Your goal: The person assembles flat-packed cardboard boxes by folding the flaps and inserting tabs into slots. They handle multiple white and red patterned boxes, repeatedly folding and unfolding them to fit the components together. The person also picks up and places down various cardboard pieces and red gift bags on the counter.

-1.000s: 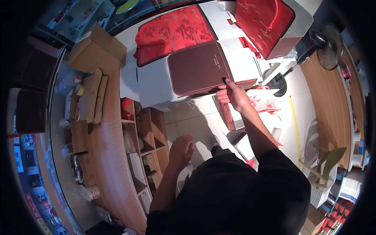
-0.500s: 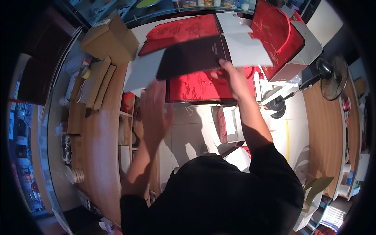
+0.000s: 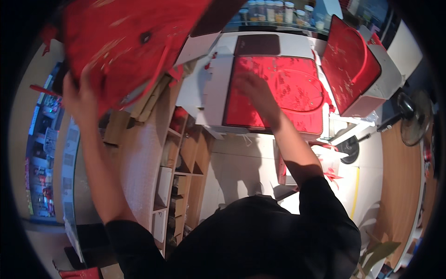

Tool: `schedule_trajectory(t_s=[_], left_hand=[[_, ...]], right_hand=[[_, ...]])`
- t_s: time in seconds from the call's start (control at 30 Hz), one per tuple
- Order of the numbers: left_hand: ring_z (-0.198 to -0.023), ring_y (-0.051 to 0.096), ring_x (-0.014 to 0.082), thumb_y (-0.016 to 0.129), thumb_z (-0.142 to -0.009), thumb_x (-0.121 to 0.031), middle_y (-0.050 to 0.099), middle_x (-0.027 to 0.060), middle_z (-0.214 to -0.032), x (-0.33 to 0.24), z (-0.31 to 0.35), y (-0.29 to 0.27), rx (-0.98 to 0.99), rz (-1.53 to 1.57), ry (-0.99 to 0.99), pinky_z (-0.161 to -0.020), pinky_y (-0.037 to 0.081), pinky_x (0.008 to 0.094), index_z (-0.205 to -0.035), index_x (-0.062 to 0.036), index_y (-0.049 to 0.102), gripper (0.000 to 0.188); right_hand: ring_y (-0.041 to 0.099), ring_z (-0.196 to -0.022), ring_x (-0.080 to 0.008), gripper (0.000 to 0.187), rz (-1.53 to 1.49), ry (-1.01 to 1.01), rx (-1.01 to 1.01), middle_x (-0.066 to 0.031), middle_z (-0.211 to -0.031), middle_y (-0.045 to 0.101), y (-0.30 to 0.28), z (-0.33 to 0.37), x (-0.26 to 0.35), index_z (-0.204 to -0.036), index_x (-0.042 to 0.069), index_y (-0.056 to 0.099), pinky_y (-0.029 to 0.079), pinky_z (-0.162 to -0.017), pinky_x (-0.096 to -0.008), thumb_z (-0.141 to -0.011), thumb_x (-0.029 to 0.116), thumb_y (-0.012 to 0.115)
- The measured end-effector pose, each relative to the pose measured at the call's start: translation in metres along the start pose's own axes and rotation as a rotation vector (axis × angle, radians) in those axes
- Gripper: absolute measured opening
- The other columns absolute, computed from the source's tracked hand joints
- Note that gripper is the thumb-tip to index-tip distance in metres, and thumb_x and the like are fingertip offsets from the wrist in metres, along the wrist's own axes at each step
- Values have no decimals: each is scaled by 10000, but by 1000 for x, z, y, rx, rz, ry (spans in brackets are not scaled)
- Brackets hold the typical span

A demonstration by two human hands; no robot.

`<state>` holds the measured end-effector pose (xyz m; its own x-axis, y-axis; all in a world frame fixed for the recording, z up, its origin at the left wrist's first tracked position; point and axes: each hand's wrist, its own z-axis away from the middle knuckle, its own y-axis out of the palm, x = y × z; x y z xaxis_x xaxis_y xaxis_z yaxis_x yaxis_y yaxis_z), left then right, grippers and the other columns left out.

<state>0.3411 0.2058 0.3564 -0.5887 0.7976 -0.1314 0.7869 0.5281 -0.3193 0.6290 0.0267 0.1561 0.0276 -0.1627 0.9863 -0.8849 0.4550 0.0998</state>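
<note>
At the upper left, a large red gift box (image 3: 125,42) with gold patterns, a looped red handle and a dark flap is tilted up close to me. My left hand (image 3: 82,95) grips its lower left edge; part of the fingers is hidden against it. On the white table lies another red patterned gift box (image 3: 290,83), flat, with its handle looped on top. My right hand (image 3: 258,95) is over the left part of this box, its fingers loosely apart and slightly blurred, with nothing seen in them. Behind it lies a dark brown panel (image 3: 258,45) bordered by white board.
Another red box (image 3: 350,69) stands tilted at the table's right end, near a black fan (image 3: 413,116). Jars (image 3: 274,11) line a shelf at the back. A wooden counter (image 3: 139,162) with open shelves runs along the left, with folded cardboard (image 3: 151,97) on it.
The dark panel has left my right hand and lies at the back of the table. My left hand has moved far left, where a raised red gift box has come into view. The view has shifted.
</note>
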Motion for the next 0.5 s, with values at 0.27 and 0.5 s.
schedule_trajectory(t_s=[0.27, 0.5], left_hand=[[-871, 575, 151, 623, -845, -107, 613, 108, -1039, 7, 76, -203, -328, 234, -401, -792, 460, 272, -1084, 67, 554, 304], [-882, 583, 155, 600, -849, -41, 608, 118, -1033, -1, 179, -308, -508, 187, -513, -794, 469, 268, -1089, 72, 536, 273]], right_hand=[[589, -827, -158, 496, 13, -597, 258, -101, -1006, 590, 191, 27, 67, -1219, 46, 454, 489, -725, -266, -798, 189, 674], [612, -688, -211, 408, 20, -760, 318, -100, -810, 603, 386, 128, 94, -1010, 65, 467, 490, -596, -315, -740, 238, 721]])
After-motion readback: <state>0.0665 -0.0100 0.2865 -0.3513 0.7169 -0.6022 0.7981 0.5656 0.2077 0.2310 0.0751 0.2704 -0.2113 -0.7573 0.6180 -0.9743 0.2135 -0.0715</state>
